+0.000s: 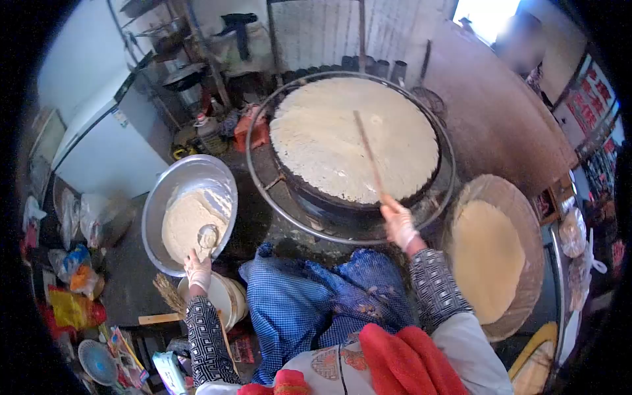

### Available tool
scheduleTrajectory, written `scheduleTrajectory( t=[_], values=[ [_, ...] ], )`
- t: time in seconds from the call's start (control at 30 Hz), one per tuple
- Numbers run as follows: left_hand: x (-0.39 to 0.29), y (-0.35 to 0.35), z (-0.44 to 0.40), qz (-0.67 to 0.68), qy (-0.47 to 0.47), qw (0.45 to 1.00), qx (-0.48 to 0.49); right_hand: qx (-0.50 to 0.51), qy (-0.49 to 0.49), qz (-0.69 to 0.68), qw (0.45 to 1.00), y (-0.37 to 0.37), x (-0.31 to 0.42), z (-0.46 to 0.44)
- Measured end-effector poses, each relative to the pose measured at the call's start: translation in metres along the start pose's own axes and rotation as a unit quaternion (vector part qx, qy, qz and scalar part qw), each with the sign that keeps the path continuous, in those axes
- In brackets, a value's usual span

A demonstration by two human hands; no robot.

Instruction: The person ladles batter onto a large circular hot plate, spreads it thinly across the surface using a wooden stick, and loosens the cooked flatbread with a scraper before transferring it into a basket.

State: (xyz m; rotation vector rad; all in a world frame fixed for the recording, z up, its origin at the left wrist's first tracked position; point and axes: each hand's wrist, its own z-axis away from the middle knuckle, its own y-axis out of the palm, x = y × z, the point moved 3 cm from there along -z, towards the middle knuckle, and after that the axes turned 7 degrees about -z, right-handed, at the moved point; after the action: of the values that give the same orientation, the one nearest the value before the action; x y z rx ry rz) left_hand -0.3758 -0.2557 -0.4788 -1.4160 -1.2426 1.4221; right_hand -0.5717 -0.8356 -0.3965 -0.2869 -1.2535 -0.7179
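Note:
My right hand (399,224), in a thin glove, is closed round the end of a long wooden stick (368,155). The stick reaches out over a wide round griddle (301,192), whose top is covered by a thin pale layer of batter (329,125). At the left, my gloved left hand (198,270) grips a ladle (208,234) at the near rim of a large metal basin (154,210). Thick pale batter (184,220) fills the bottom of the basin, and the ladle's bowl sits in it.
A metal ring (253,164) surrounds the griddle. Right of me stands a round lined tray (533,263) with a flat pale pancake (487,257). A white bucket (237,299) and a straw brush (168,293) are below the basin. Another person (523,49) is at the upper right.

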Motion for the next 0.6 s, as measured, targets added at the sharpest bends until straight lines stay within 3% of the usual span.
scheduleTrajectory(
  t=[0.1,0.2,0.27,0.3,0.37,0.43,0.47,0.5,0.53,0.57,0.6],
  values=[
    [-0.076,-0.027,-0.009,-0.006,0.114,0.993,-0.007,0.007,0.046,-0.016,0.999,0.049,-0.009,0.023],
    [-0.17,-0.037,-0.002,-0.021,0.23,0.972,-0.031,0.063,-0.145,0.03,0.987,0.075,-0.057,-0.009],
    [-0.224,-0.027,0.003,-0.049,0.359,0.927,-0.092,0.103,-0.108,0.02,0.989,0.095,-0.051,0.011],
    [-0.256,-0.036,0.012,-0.057,0.387,0.917,-0.081,0.118,-0.006,0.003,0.993,0.107,-0.03,0.039],
    [-0.288,-0.016,0.015,-0.104,0.451,0.882,-0.088,0.107,0.082,-0.066,0.989,0.109,-0.032,0.048],
    [-0.313,0.011,0.019,-0.262,0.434,0.86,0.061,0.103,0.065,-0.104,0.987,0.083,-0.026,0.05],
    [-0.318,0.037,0.021,-0.305,0.456,0.835,0.041,0.061,-0.002,-0.102,0.993,0.062,-0.014,0.043],
    [-0.334,0.027,0.039,-0.348,0.441,0.821,0.104,0.058,-0.062,-0.126,0.988,0.035,0.005,0.041],
    [-0.344,0.016,0.054,-0.346,0.445,0.817,0.121,-0.006,-0.047,-0.249,0.967,0.002,0.001,0.011],
    [-0.35,0.012,0.067,-0.346,0.445,0.814,0.139,-0.029,-0.114,-0.166,0.979,-0.031,0.016,0.006],
    [-0.353,0.016,0.079,-0.332,0.445,0.822,0.123,-0.113,-0.11,-0.078,0.984,-0.052,0.037,0.013]
  ],
)
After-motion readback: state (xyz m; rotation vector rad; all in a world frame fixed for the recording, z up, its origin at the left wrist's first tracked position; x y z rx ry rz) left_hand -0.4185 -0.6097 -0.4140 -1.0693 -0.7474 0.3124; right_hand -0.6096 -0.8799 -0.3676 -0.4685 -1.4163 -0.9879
